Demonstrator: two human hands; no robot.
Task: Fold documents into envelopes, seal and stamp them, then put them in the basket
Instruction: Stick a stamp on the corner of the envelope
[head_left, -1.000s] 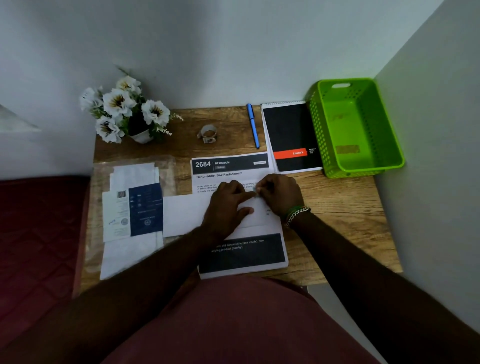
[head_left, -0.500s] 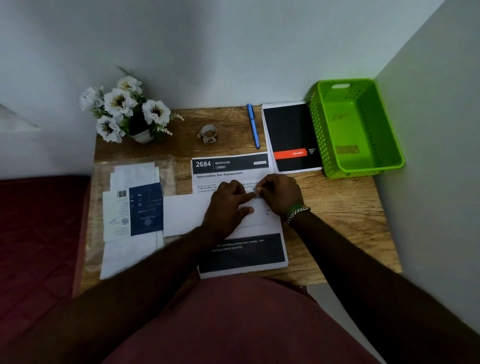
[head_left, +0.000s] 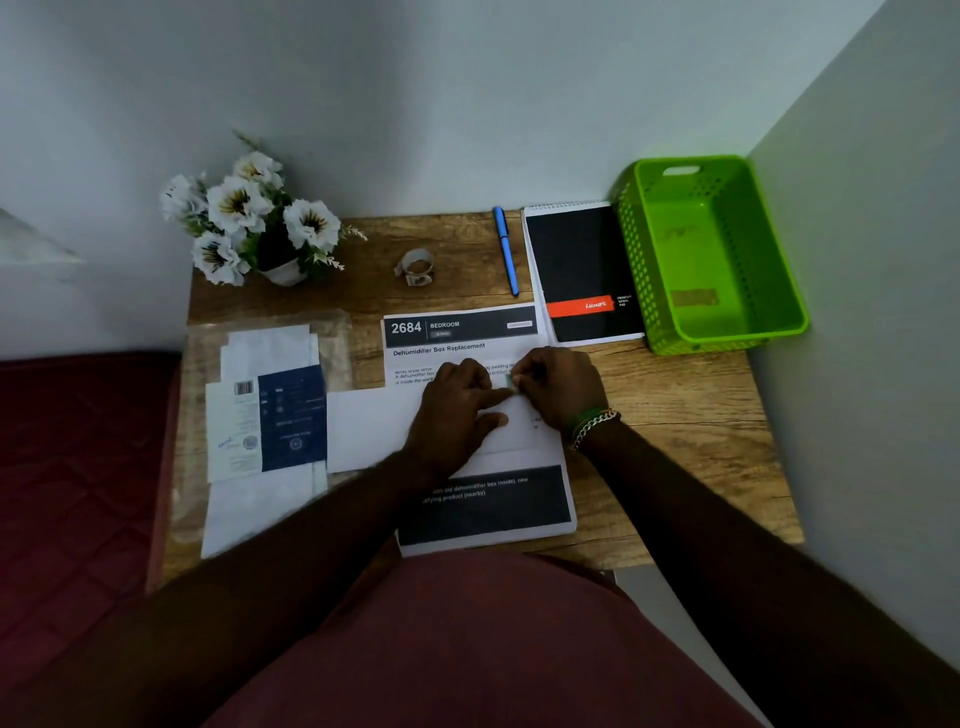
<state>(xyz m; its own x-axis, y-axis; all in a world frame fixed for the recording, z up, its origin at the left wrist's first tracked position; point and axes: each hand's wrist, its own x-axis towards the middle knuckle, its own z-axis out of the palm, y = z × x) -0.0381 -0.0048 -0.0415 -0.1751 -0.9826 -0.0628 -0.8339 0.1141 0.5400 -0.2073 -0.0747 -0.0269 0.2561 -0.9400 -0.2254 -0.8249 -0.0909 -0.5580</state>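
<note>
Envelope (head_left: 374, 426), white and lying flat, sat across the middle of a printed document (head_left: 467, 332) headed "2684 BEDROOM" on the wooden surface (head_left: 685, 415). The left hand (head_left: 457, 410) rested on it with fingers curled, index finger reaching right. The right hand (head_left: 561, 387) met it at the envelope's upper edge, fingertips pinching a tiny greenish piece, probably a stamp (head_left: 509, 381), too small to be sure. Left of the envelope lay a clear packet of envelopes (head_left: 270, 415) with a dark blue label. Behind stood a small tape roll (head_left: 418, 266), a blue pen (head_left: 506, 249), a black spiral pad (head_left: 582, 270) and white flowers (head_left: 244, 213). The green basket (head_left: 727, 332) sat at the far right corner, well apart.
</note>
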